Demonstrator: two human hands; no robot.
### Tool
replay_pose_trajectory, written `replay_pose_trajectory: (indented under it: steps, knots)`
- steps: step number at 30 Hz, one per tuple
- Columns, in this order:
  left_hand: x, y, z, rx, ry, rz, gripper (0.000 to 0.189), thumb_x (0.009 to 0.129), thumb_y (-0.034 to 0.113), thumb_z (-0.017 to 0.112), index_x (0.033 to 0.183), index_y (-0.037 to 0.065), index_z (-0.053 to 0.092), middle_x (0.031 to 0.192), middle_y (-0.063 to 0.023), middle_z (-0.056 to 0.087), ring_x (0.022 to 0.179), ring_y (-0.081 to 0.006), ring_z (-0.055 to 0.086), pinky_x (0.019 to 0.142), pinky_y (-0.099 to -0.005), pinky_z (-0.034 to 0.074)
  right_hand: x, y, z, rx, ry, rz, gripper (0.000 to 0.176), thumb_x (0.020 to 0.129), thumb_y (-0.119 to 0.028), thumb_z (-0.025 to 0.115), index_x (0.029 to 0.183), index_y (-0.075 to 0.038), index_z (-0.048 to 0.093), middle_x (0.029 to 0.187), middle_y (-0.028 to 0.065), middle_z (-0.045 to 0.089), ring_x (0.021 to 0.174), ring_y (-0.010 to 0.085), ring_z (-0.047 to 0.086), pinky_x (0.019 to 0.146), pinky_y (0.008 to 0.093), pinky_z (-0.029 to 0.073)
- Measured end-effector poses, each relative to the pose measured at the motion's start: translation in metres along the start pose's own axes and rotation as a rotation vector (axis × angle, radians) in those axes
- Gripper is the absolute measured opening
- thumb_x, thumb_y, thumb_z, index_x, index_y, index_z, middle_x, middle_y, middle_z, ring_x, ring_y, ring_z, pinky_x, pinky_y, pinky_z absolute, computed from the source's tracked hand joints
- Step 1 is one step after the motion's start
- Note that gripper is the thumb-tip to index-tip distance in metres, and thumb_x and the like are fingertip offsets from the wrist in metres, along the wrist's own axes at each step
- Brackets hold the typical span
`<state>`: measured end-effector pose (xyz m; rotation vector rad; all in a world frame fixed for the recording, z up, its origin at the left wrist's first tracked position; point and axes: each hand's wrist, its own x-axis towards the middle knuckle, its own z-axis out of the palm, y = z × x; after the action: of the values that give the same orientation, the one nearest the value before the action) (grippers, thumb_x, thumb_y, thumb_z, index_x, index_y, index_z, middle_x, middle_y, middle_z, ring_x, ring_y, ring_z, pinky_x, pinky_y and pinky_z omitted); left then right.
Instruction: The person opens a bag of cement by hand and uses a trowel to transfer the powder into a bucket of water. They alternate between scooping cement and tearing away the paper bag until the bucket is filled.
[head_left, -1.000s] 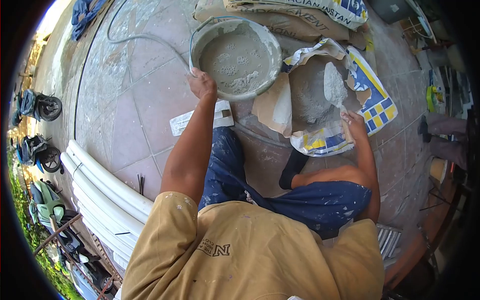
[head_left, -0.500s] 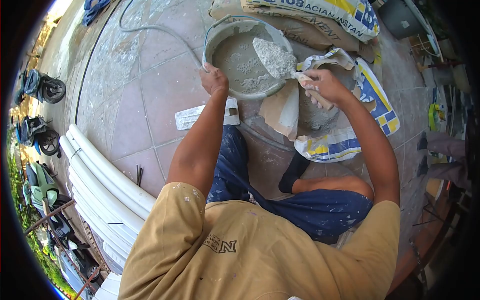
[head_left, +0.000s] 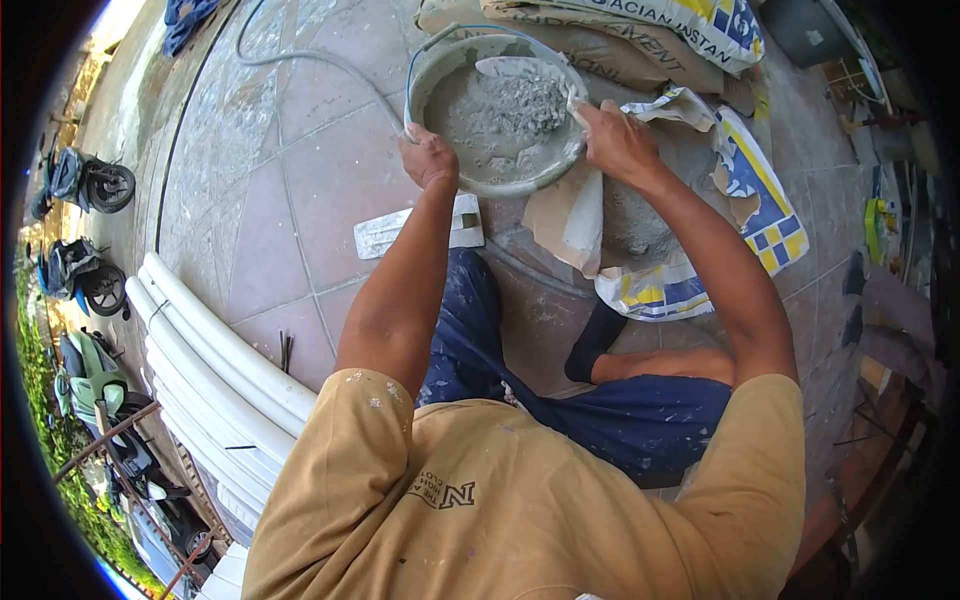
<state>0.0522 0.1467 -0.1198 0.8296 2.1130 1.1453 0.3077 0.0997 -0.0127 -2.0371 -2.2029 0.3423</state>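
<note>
My left hand is closed on the left rim of a round bucket with a thin blue handle. Grey wet mix fills part of it, with a heap of lumpy grey powder on top. At the bucket's right rim, my right hand grips a trowel, whose handle is mostly hidden by the fingers. The trowel blade is tilted over the mix inside the bucket. Just right of the bucket lies a torn-open cement bag with grey powder inside.
A flat white plastering float lies on the tiled floor below the bucket. Stacked bags stand behind it. White pipes lie at left, a grey hose curves past the bucket, and motorbikes are parked further left.
My right hand has moved left to the bucket rim and turned the trowel. Its load of powder has dropped into the wet mix. My left hand stays on the rim.
</note>
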Motion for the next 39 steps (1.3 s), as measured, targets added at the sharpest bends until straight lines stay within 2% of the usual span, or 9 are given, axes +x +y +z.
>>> replay_pose_trajectory:
  steps: [6,9,12,18,22,24,28,31,39]
  knots:
    - [0.002,-0.003,0.004,0.023,0.000,0.015,0.061,0.099,0.045,0.037,0.124,-0.008,0.055,0.121,-0.0324,0.059,0.116,-0.0464,0.054,0.100,-0.0465,0.041,-0.068,0.073,-0.054,-0.008,0.313,-0.002,0.048,0.085,-0.015,0.061,0.132,-0.013,0.055,0.115,0.0200,0.061,0.100,0.0424,0.062,0.086,0.0479,0.050]
    - [0.007,-0.012,0.007,0.031,0.014,0.031,0.060,0.099,0.044,0.036,0.120,-0.007,0.059,0.118,-0.0301,0.061,0.112,-0.0451,0.057,0.096,-0.0464,0.042,-0.134,0.115,-0.055,0.078,0.231,0.287,0.048,0.084,-0.018,0.063,0.130,-0.006,0.055,0.117,0.0236,0.063,0.106,0.0436,0.060,0.091,0.0464,0.049]
    - [0.008,-0.012,0.009,0.022,0.033,0.024,0.059,0.099,0.044,0.036,0.119,-0.007,0.059,0.118,-0.0291,0.062,0.111,-0.0443,0.057,0.096,-0.0458,0.042,-0.197,0.173,0.006,0.096,0.161,0.511,0.049,0.083,-0.020,0.064,0.128,-0.003,0.057,0.114,0.0257,0.064,0.106,0.0442,0.061,0.091,0.0475,0.049]
    - [0.001,0.000,0.002,0.024,-0.032,-0.001,0.063,0.099,0.044,0.038,0.128,-0.011,0.051,0.126,-0.0320,0.057,0.119,-0.0450,0.054,0.102,-0.0445,0.041,-0.182,0.212,0.106,0.011,0.094,0.853,0.049,0.085,-0.019,0.062,0.130,-0.001,0.056,0.115,0.0271,0.064,0.107,0.0442,0.061,0.094,0.0475,0.048]
    - [0.002,-0.009,0.005,0.026,-0.014,0.008,0.061,0.100,0.044,0.037,0.124,-0.010,0.054,0.123,-0.0305,0.059,0.115,-0.0443,0.056,0.099,-0.0444,0.042,-0.181,0.186,0.162,0.167,0.138,0.700,0.051,0.082,-0.024,0.067,0.126,-0.001,0.059,0.107,0.0300,0.065,0.105,0.0463,0.062,0.092,0.0475,0.049]
    - [0.010,-0.015,0.011,0.009,0.015,0.012,0.059,0.100,0.044,0.036,0.117,-0.007,0.060,0.115,-0.0281,0.063,0.108,-0.0433,0.059,0.093,-0.0449,0.044,-0.177,0.178,0.169,0.423,0.064,0.653,0.045,0.083,-0.022,0.069,0.123,-0.002,0.062,0.098,0.0267,0.068,0.091,0.0408,0.067,0.079,0.0446,0.053]
    - [0.008,-0.015,0.013,0.037,0.043,0.040,0.059,0.100,0.044,0.036,0.116,-0.008,0.060,0.114,-0.0283,0.063,0.107,-0.0435,0.059,0.092,-0.0449,0.044,-0.182,0.153,0.134,1.008,-0.134,0.764,0.035,0.087,-0.018,0.071,0.119,-0.005,0.067,0.076,0.0123,0.066,0.057,0.0217,0.065,0.049,0.0351,0.051]
    - [0.010,-0.013,0.011,0.045,0.013,0.029,0.061,0.100,0.044,0.037,0.120,-0.009,0.057,0.119,-0.0299,0.060,0.111,-0.0442,0.057,0.096,-0.0447,0.043,-0.185,0.141,0.112,1.084,-0.046,0.797,0.032,0.090,-0.017,0.069,0.120,-0.006,0.066,0.067,0.0029,0.058,0.045,0.0104,0.052,0.037,0.0289,0.040]
    - [0.002,-0.001,0.004,0.036,-0.011,-0.016,0.066,0.099,0.047,0.038,0.129,-0.010,0.051,0.125,-0.0329,0.057,0.120,-0.0460,0.053,0.102,-0.0454,0.040,-0.186,0.140,0.000,0.877,-0.059,0.803,0.035,0.090,-0.017,0.070,0.121,-0.003,0.064,0.071,0.0035,0.059,0.048,0.0114,0.052,0.039,0.0279,0.041]
